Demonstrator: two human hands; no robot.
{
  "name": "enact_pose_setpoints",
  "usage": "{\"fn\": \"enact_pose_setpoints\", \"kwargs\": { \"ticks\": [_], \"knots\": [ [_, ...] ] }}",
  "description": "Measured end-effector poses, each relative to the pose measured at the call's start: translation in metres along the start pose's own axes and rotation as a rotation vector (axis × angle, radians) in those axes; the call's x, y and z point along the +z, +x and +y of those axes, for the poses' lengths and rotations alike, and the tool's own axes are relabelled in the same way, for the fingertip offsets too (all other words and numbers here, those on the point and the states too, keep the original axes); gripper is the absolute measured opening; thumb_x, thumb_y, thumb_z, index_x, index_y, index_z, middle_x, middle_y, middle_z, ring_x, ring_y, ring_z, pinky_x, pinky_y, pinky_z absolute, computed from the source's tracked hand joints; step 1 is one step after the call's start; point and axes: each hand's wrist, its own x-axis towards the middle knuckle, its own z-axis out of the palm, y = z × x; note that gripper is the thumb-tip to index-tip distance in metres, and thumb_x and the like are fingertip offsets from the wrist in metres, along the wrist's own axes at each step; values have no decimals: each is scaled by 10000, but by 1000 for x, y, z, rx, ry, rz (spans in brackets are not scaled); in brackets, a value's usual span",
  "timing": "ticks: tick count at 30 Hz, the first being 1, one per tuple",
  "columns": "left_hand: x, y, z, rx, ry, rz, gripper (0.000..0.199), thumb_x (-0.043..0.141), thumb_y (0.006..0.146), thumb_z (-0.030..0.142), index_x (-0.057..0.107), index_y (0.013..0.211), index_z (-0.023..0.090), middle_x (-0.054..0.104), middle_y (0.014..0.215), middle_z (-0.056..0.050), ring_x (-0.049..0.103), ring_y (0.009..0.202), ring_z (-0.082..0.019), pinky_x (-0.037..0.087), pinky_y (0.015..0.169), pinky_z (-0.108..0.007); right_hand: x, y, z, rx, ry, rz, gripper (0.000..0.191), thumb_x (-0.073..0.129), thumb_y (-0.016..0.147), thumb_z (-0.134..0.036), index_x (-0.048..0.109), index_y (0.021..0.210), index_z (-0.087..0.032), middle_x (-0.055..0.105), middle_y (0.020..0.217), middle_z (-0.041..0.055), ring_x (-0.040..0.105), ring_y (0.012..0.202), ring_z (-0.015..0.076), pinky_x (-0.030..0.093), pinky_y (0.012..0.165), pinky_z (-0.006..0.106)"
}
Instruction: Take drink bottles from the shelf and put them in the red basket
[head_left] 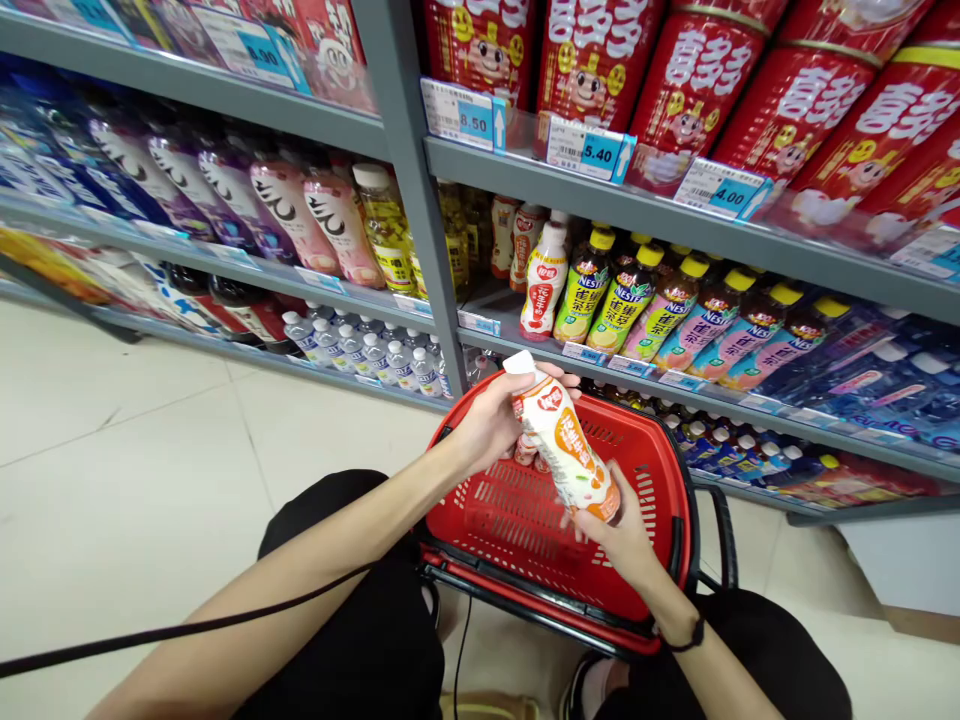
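Shelving unit [525,170]: 12 o'clock. Red basket [517,540]: centre, below the hands. White-and-orange bottle [568,438]: above the basket, cap toward 11 o'clock. Left hand [499,410]: fingers curled around the cap end. Right hand [619,520]: fingers partly closed on the base.

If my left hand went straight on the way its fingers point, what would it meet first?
Carrying the white-capped bottle, your left hand would probably meet the shelf's front edge under the yellow-capped bottles, though depth is hard to judge.
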Motion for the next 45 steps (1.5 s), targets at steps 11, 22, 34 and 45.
{"fn": "enact_pose_setpoints", "kwargs": {
  "ticks": [11, 22, 34, 45],
  "knots": [
    [4, 3, -5, -44, 90, 90, 321, 783, 811, 395, 701, 997, 147, 779, 1035, -122, 764, 830, -250, 607, 741, -363, 6, -5, -2, 239, 227, -441, 702, 485, 912, -767, 679, 992, -97, 714, 688, 114, 659, 545, 186, 454, 447, 243],
    [-6, 12, -9, -54, 187, 283, 326, 767, 848, 414, 750, 1032, 145, 787, 988, -118, 734, 749, -198, 601, 725, -323, 15, -6, 9, 158, 123, -32, 635, 859, 787, -354, 449, 1265, -276, 673, 829, -25, 527, 506, 90, 419, 429, 194],
    [-3, 6, 0, -89, 93, 104, 355, 684, 881, 455, 756, 1037, 144, 775, 1082, -124, 738, 869, -231, 587, 732, -324, 9, -13, -10, 596, 574, -593, 1061, 337, 698, -1007, 613, 1195, -112, 667, 576, 44, 553, 347, 155, 317, 306, 202],
    [-4, 7, 5, -74, 36, 99, 348, 678, 881, 374, 765, 1104, 122, 771, 1158, -145, 730, 1044, -253, 545, 1007, -395, 14, -4, -7, 248, 380, -286, 563, 772, 797, -597, 665, 1130, -156, 730, 861, 100, 654, 647, 186, 475, 406, 224]
  ]
}}
